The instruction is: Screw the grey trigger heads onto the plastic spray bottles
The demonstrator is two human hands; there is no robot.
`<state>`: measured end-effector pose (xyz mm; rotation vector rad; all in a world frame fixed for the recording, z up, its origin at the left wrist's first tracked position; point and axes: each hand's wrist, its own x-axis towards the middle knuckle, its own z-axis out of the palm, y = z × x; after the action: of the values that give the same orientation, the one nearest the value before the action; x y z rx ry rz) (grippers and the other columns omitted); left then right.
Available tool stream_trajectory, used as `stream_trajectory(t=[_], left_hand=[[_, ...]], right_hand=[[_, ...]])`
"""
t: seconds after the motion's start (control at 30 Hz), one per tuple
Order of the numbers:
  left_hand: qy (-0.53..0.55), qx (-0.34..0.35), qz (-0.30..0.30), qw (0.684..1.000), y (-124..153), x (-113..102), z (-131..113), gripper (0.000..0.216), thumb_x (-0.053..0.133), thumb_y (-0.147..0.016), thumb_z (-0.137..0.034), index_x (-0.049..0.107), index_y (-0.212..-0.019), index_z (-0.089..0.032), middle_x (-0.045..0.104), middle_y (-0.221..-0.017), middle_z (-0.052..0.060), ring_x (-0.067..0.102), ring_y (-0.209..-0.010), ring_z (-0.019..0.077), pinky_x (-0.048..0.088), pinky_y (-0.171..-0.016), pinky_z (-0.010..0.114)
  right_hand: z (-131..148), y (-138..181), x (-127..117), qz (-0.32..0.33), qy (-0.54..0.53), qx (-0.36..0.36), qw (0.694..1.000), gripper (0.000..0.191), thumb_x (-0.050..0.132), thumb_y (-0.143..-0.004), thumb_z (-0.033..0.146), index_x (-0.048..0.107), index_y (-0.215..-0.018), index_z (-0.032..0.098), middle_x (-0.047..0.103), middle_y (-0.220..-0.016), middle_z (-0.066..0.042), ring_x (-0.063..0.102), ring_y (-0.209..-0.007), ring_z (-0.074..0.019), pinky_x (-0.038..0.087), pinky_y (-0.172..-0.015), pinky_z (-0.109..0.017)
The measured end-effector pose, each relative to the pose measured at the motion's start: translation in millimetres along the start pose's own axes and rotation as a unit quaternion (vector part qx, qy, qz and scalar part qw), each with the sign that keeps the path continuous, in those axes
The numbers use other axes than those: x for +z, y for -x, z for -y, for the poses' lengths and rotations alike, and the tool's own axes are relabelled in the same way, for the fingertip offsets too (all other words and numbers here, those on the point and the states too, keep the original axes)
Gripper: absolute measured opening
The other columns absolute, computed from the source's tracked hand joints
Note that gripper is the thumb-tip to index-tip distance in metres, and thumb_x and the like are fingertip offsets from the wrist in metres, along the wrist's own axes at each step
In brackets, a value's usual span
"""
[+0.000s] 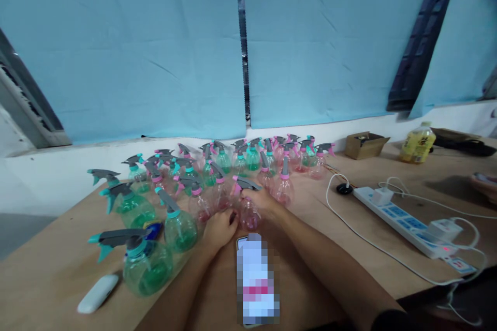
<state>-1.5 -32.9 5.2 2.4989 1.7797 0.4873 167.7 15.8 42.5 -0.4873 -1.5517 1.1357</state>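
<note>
My right hand (261,199) is closed round the neck of a pink spray bottle (248,214), just under its grey trigger head (245,184). My left hand (219,227) curls against the lower left side of the same bottle. Several green and pink clear spray bottles with grey trigger heads crowd the wooden table (334,227) behind and to the left, the nearest being a green bottle (179,227) beside my left hand. A phone (256,279) lies flat between my forearms.
A white power strip (404,222) with plugs and white cables runs along the right. A small cardboard box (365,145) and a yellow drink bottle (418,143) stand at the back right. A white oblong object (97,293) lies near the front left edge. Blue sheeting covers the wall.
</note>
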Motion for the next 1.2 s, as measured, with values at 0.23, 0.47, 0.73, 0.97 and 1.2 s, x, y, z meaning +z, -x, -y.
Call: stream_trajectory(t=[0.23, 0.47, 0.73, 0.97, 1.2], left_hand=[[0.019, -0.038, -0.014, 0.999, 1.0, -5.7, -2.7, 0.016, 0.049, -0.091, -0.026, 0.063, -0.096, -0.024, 0.074, -0.091, 0.002, 0.068, -0.081, 0.0179, 0.040, -0.067, 0.025], [0.053, -0.018, -0.032, 0.998, 5.7, -14.0, -11.1, 0.032, 0.041, -0.096, -0.042, 0.065, -0.088, -0.023, 0.072, -0.081, 0.002, 0.065, -0.073, 0.0163, 0.038, -0.063, 0.025], [0.115, 0.063, 0.003, 0.991, 10.3, -14.2, -20.3, 0.029, 0.041, -0.096, -0.042, 0.064, -0.107, -0.028, 0.073, -0.096, 0.001, 0.066, -0.085, 0.0185, 0.046, -0.079, 0.028], [0.094, 0.066, -0.010, 0.993, 5.1, -5.0, -14.5, 0.027, 0.044, -0.095, -0.038, 0.061, -0.112, -0.026, 0.069, -0.107, 0.006, 0.062, -0.103, 0.0233, 0.046, -0.092, 0.035], [0.061, 0.093, -0.037, 0.993, 2.3, 2.5, -7.8, 0.030, 0.045, -0.094, -0.039, 0.058, -0.115, -0.023, 0.062, -0.112, 0.009, 0.056, -0.109, 0.0244, 0.044, -0.096, 0.038]], right_hand=[[-13.3, -4.4, -2.4, -0.173, 0.140, -0.045, 0.974, 0.021, 0.053, -0.080, 0.025, 0.068, -0.094, 0.020, 0.066, -0.082, -0.001, 0.059, -0.074, -0.0163, 0.048, -0.074, -0.029], [-14.6, 6.1, 1.4, -0.186, 0.290, -0.067, 0.937, 0.057, 0.049, -0.080, 0.018, 0.046, -0.136, 0.022, 0.064, -0.107, -0.006, 0.059, -0.095, -0.0219, 0.045, -0.090, -0.036], [-21.8, 9.5, 3.9, -0.147, 0.422, -0.119, 0.886, 0.047, 0.036, -0.096, 0.032, 0.038, -0.141, 0.017, 0.052, -0.123, -0.013, 0.048, -0.116, -0.0255, 0.035, -0.103, -0.044], [-36.4, 9.0, 7.6, -0.151, 0.507, -0.034, 0.848, 0.038, 0.036, -0.096, 0.031, 0.047, -0.128, 0.014, 0.055, -0.115, -0.014, 0.048, -0.106, -0.0286, 0.035, -0.093, -0.046], [-40.8, 6.7, 12.6, -0.211, 0.506, -0.005, 0.836, 0.046, 0.042, -0.094, 0.035, 0.042, -0.134, 0.013, 0.054, -0.124, -0.018, 0.046, -0.113, -0.0327, 0.033, -0.096, -0.050]])
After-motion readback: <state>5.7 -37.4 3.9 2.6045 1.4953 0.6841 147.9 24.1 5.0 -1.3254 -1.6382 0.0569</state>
